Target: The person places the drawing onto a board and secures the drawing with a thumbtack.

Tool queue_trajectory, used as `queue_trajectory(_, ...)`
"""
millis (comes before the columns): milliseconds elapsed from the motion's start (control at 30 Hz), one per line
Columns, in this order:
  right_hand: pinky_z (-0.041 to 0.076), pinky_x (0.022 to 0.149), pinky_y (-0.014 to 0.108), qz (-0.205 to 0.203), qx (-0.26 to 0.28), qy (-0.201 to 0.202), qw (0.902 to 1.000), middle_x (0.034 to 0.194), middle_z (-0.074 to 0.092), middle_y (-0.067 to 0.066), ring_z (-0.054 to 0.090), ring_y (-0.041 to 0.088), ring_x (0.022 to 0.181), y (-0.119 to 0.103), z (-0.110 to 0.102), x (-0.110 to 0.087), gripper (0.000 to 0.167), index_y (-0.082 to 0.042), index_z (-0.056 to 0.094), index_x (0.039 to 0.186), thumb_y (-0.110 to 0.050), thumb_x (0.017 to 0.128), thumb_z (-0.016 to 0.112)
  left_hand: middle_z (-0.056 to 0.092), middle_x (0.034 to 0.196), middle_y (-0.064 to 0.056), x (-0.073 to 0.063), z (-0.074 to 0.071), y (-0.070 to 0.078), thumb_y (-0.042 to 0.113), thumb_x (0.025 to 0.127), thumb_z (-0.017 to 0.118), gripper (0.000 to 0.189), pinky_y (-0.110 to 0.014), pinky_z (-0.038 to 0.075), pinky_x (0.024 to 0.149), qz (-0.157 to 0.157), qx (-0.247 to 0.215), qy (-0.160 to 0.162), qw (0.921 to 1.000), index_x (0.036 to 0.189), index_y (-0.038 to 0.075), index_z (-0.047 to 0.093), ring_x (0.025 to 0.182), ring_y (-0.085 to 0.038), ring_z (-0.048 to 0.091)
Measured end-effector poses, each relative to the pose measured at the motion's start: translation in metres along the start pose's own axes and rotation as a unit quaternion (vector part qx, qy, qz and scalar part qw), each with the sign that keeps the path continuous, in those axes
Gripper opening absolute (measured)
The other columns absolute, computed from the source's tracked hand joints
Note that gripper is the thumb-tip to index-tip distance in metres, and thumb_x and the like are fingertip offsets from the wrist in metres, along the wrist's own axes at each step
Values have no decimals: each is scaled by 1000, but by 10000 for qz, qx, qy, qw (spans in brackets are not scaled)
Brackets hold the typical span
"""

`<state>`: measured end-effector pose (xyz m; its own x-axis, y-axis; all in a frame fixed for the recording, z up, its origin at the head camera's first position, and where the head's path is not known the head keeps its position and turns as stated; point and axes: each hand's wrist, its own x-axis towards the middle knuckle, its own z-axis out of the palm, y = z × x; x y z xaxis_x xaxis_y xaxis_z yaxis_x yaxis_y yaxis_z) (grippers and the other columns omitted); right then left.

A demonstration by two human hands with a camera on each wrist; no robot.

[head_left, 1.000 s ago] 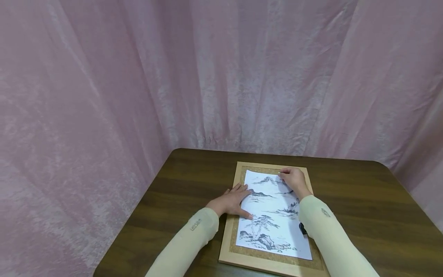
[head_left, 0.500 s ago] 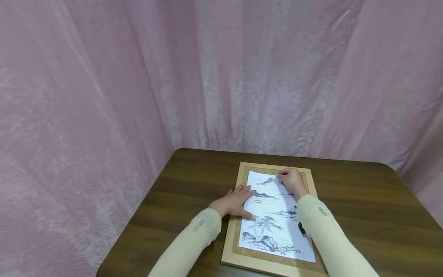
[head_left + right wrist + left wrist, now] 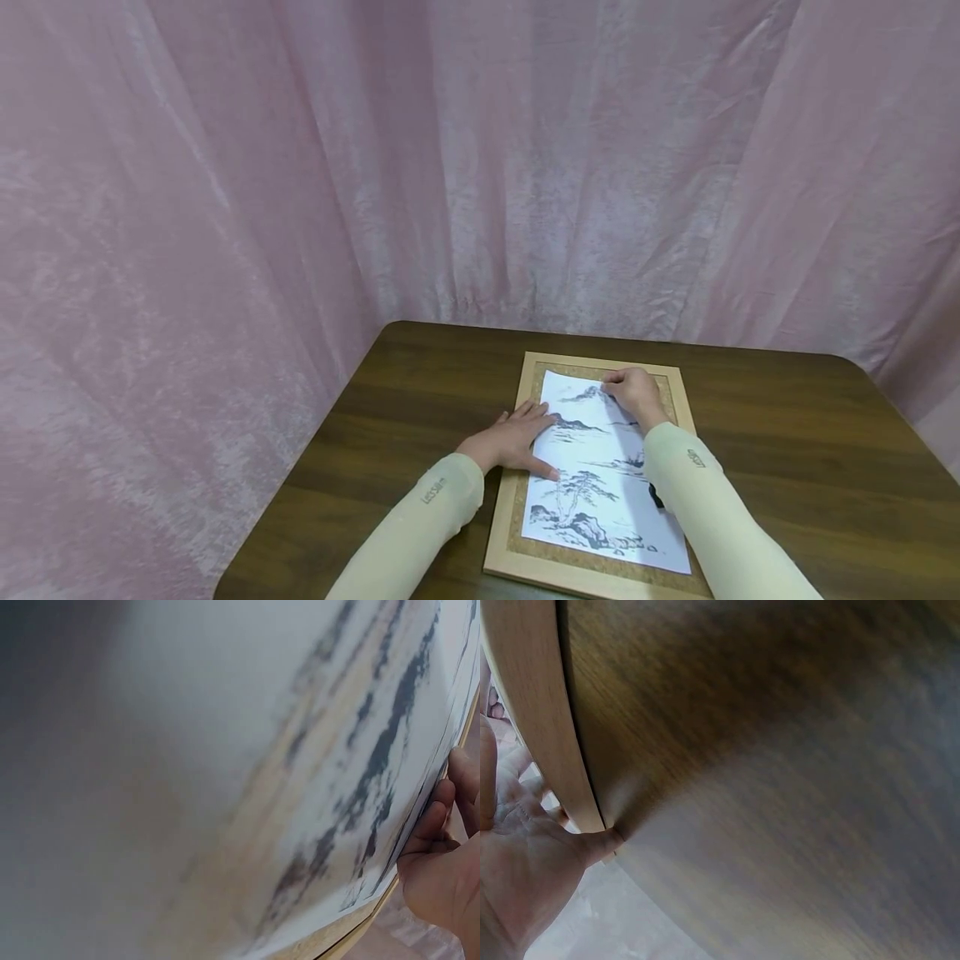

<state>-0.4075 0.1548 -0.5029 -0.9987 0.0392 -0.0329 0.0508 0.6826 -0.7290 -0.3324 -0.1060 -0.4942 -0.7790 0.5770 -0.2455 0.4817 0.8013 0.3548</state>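
Observation:
A white sheet of paper (image 3: 592, 450) printed with an ink landscape lies on a wood-framed cork board (image 3: 517, 562). My left hand (image 3: 513, 442) rests spread over the sheet's left side and the frame; its thumb and fingertips touch the paper. In the left wrist view, the palm (image 3: 525, 855) shows beside the frame, with the little finger at its edge. My right hand (image 3: 636, 396) bends its fingers near the top of the sheet, thumb and fingertips pinched together. In the right wrist view, the curled fingers (image 3: 427, 832) sit right at the paper; what they pinch is hidden.
The board lies on a dark brown wooden table (image 3: 420, 400) with rounded far corners. Pink velvet curtain (image 3: 480, 167) hangs behind and to the left of the table. A small black device (image 3: 656, 497) shows under the right sleeve (image 3: 712, 500).
The view has shifted slightly, so the board sits a little further right in it. Both hands keep nearly the same places on the sheet.

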Motion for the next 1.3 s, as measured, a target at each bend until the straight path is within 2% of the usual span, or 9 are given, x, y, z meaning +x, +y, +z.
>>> queue_trajectory(167,46,94,48,154,27,-5,9999,117,69,17,61,32,107,-3,0,-3,20,-2,76,106,-16,93,70,6,167,2,0,0,1,72,78,67,103,-59,11,117,-23,11,-8,10000,160,27,24,152,-21,-4)
queue_trajectory(567,43,100,50,63,190,-65,9998,123,67,18,58,37,116,-5,-1,-7,22,-3,75,111,-15,94,69,5,167,4,1,2,-1,73,77,67,104,-57,12,118,-84,86,-1,9999,160,28,23,152,-20,-5)
queue_trajectory(1033,46,91,46,255,441,10,9987,117,68,16,61,31,105,-2,-3,-5,19,-4,77,105,-18,95,67,4,167,4,2,2,-1,73,78,66,104,-57,12,118,-32,139,8,9999,160,28,21,152,-20,-5)
queue_trajectory(1167,45,90,46,221,386,42,9990,116,69,16,61,31,102,-2,-2,-5,18,-4,77,102,-17,94,68,5,167,3,2,2,-1,73,77,67,104,-57,12,118,-28,136,26,9999,160,28,22,152,-20,-4)
queue_trajectory(1300,44,93,48,165,227,70,9996,117,68,17,61,33,106,-2,-1,-4,18,-3,77,102,-16,94,67,5,167,3,1,2,-1,73,77,67,104,-57,12,118,-23,91,20,10000,160,28,22,152,-20,-4)
